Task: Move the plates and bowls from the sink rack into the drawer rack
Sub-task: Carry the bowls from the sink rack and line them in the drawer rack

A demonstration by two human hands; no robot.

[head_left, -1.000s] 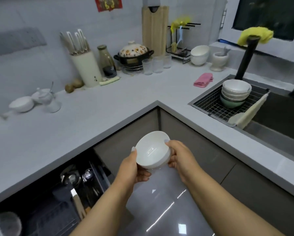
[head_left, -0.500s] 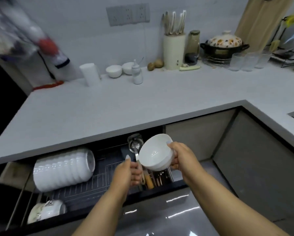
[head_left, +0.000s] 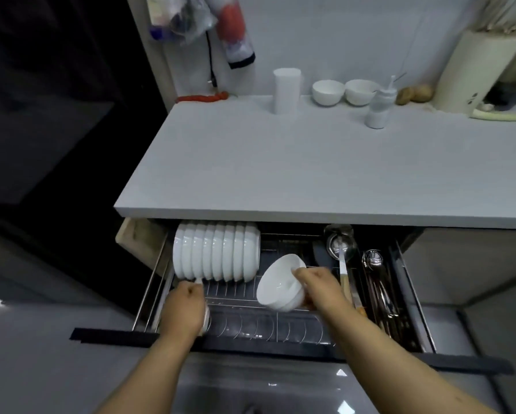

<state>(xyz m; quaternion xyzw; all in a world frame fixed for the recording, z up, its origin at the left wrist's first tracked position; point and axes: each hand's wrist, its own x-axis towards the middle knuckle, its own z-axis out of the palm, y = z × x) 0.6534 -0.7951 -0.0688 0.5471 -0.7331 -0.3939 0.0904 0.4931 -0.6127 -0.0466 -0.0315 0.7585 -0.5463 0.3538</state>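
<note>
While the drawer rack (head_left: 250, 324) stands pulled out under the counter (head_left: 310, 174) across the lower middle of the frame, your left hand (head_left: 183, 309) sits at its lower left corner, fingers curled over something white at the rack's front edge; what that thing is you cannot tell, since the hand hides most of it. Just above that hand, a row of white bowls (head_left: 216, 253) stands on edge at the rack's back left, packed one against the next. Moving right, your right hand (head_left: 319, 289) grips a single white bowl (head_left: 280, 283) by its rim, tilted on its side with the opening turned to the upper right, held above the wire slots at the middle of the rack and apart from the row. Further right, a ladle (head_left: 340, 249) and other utensils (head_left: 379, 282) lie in the drawer's side compartment. On the counter, upper right of centre, two small white bowls (head_left: 344, 92) sit side by side.
</note>
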